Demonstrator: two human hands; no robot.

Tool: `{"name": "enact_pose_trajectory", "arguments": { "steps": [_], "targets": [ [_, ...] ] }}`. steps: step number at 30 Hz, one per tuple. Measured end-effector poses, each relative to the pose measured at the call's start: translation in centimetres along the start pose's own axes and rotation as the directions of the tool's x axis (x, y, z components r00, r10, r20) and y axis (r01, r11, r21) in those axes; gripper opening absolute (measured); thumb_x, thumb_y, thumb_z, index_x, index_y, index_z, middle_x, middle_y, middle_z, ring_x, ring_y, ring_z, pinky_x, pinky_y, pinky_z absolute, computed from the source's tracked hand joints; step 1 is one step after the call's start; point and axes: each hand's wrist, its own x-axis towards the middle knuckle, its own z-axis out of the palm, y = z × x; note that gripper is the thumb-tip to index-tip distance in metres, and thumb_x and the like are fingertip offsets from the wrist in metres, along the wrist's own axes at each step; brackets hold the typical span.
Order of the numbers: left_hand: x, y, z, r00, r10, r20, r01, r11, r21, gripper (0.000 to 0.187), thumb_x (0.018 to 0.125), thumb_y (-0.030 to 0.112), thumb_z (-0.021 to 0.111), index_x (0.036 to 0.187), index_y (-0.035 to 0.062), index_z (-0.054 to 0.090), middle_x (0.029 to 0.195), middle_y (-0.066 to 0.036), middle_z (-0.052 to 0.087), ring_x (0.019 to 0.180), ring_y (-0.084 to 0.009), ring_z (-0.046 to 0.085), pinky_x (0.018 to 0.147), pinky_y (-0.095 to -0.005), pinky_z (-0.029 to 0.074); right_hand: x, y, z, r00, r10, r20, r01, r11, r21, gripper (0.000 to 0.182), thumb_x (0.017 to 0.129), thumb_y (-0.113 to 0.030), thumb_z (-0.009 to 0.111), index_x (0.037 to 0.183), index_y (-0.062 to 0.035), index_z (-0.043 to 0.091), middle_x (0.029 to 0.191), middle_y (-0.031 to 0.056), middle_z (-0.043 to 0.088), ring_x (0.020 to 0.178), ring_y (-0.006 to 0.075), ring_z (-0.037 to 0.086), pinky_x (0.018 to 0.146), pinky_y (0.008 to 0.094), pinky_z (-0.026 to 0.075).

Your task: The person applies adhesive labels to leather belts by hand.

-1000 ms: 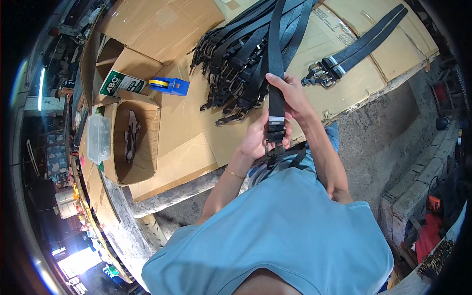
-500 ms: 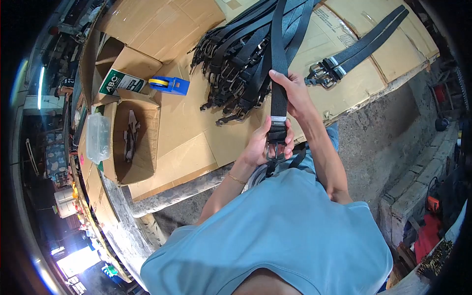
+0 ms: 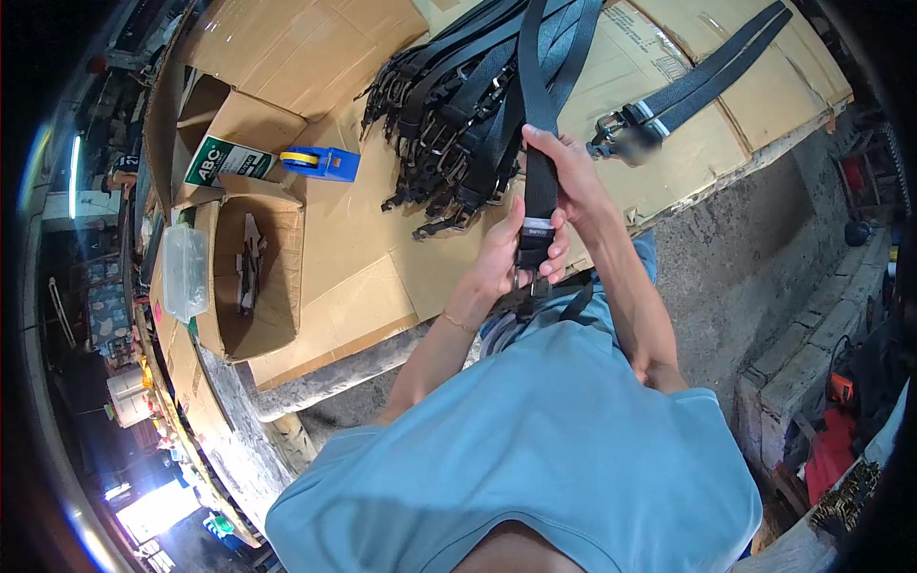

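Note:
A black belt (image 3: 541, 194) hangs between my two hands, its buckle end toward my body and its strap running up over the pile. My left hand (image 3: 501, 250) is wrapped around the belt just above the metal buckle, near a pale band on the strap. Higher up, my right hand (image 3: 570, 179) grips the strap with the thumb on top. Behind them lies a heap of black belts (image 3: 449, 124), buckles gathered at the near end. To the right, folded belts (image 3: 712, 81) lie apart, their buckles close to my right forearm.
Flattened cardboard (image 3: 353, 296) covers the table. On the left stand an open cardboard box (image 3: 287, 329) with scraps inside, a clear plastic container (image 3: 184, 272) and a blue tape dispenser (image 3: 336, 165). Concrete floor (image 3: 735, 248) lies beyond the table's right edge.
Both hands keep hold of the belt. The buckle end has tipped and is now less visible below my left hand. The view has shifted slightly.

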Motion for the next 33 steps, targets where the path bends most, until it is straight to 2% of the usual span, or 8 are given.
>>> {"name": "enact_pose_trajectory", "arguments": {
  "steps": [8,19,21,23,25,27,28,33],
  "targets": [
    [-1.9,-1.3,0.3,0.998,0.052,-0.041,-0.055,0.997,-0.057,0.052,0.094,0.057,0.023,0.1,0.0073,0.039,0.069,-0.004,0.041,0.052,-0.0155,0.046,0.051,-0.03,0.044,-0.8,1.0,1.0,0.998,-0.013,-0.057,0.016,0.999,0.049,0.028,0.081,-0.03,0.067,0.072,-0.0053,0.058,0.059,0.0007,0.055,0.041,0.0056,0.047,0.036,0.0203,0.034],
    [-2.5,-2.0,-0.2,0.996,-0.042,-0.077,0.044,0.998,0.035,0.065,0.087,0.069,0.018,0.088,0.0081,0.041,0.066,-0.003,0.038,0.057,-0.0179,0.048,0.058,-0.0358,0.047,-0.3,2.4,-0.7,0.999,0.021,0.041,-0.022,1.0,0.019,0.018,0.082,-0.015,0.065,0.088,0.0012,0.06,0.075,0.0035,0.062,0.059,0.0074,0.056,0.051,0.022,0.044],
    [-2.3,-2.1,-0.5,0.999,-0.041,-0.009,0.041,0.999,-0.012,0.072,0.085,0.072,0.019,0.096,0.0054,0.045,0.072,-0.007,0.049,0.063,-0.0205,0.053,0.062,-0.0374,0.049,-0.6,2.2,-0.3,1.0,0.019,0.01,-0.02,0.999,0.032,0.019,0.082,-0.015,0.065,0.088,0.0016,0.06,0.075,0.0036,0.061,0.06,0.0076,0.056,0.052,0.0222,0.044],
    [-2.2,-2.1,-0.2,0.975,0.082,-0.206,-0.043,0.981,0.187,0.078,0.086,0.07,0.016,0.11,0.0018,0.046,0.085,-0.013,0.057,0.073,-0.0247,0.06,0.069,-0.0398,0.052,-0.6,2.2,-0.4,1.0,0.017,-0.019,-0.016,0.999,0.04,0.019,0.082,-0.016,0.066,0.088,0.002,0.06,0.075,0.0036,0.061,0.06,0.0078,0.056,0.052,0.0223,0.044],
    [-2.2,-2.3,-1.3,0.973,0.141,-0.183,-0.113,0.982,0.153,0.068,0.092,0.058,0.028,0.115,-0.0029,0.048,0.094,-0.018,0.061,0.081,-0.0258,0.063,0.075,-0.0382,0.053,-0.2,2.5,-1.0,0.996,0.059,-0.071,-0.065,0.994,-0.084,0.021,0.082,-0.017,0.067,0.088,0.0025,0.061,0.076,0.0039,0.061,0.061,0.0083,0.056,0.053,0.0227,0.043],
    [-2.4,-1.8,-1.3,0.918,0.183,-0.352,0.046,0.833,0.552,0.047,0.096,0.04,0.041,0.105,-0.0053,0.053,0.091,-0.017,0.062,0.078,-0.0234,0.064,0.073,-0.0337,0.054,0.3,3.2,-1.4,0.999,0.022,-0.04,-0.025,0.995,-0.096,0.021,0.081,-0.018,0.067,0.087,0.0024,0.062,0.075,0.0036,0.062,0.061,0.008,0.055,0.052,0.0225,0.042],
    [-2.4,-1.7,-1.1,0.911,0.173,-0.374,0.037,0.87,0.491,0.035,0.094,0.028,0.049,0.099,-0.0058,0.056,0.09,-0.017,0.063,0.076,-0.0219,0.064,0.07,-0.0313,0.054,0.4,3.6,-1.6,1.0,-0.017,-0.014,0.015,0.995,-0.103,0.022,0.081,-0.019,0.067,0.086,0.0023,0.063,0.075,0.0034,0.062,0.061,0.0077,0.054,0.052,0.0224,0.041],
    [-3.1,-1.9,-0.6,0.911,0.186,-0.369,0.031,0.86,0.51,0.033,0.095,0.028,0.047,0.098,-0.0035,0.054,0.083,-0.014,0.062,0.07,-0.0205,0.063,0.065,-0.0307,0.054,0.6,4.8,-1.6,0.994,-0.098,-0.048,0.087,0.978,-0.188,0.022,0.081,-0.02,0.068,0.082,0.0017,0.065,0.071,0.0018,0.061,0.06,0.0061,0.052,0.052,0.0215,0.04]
  ]
}}
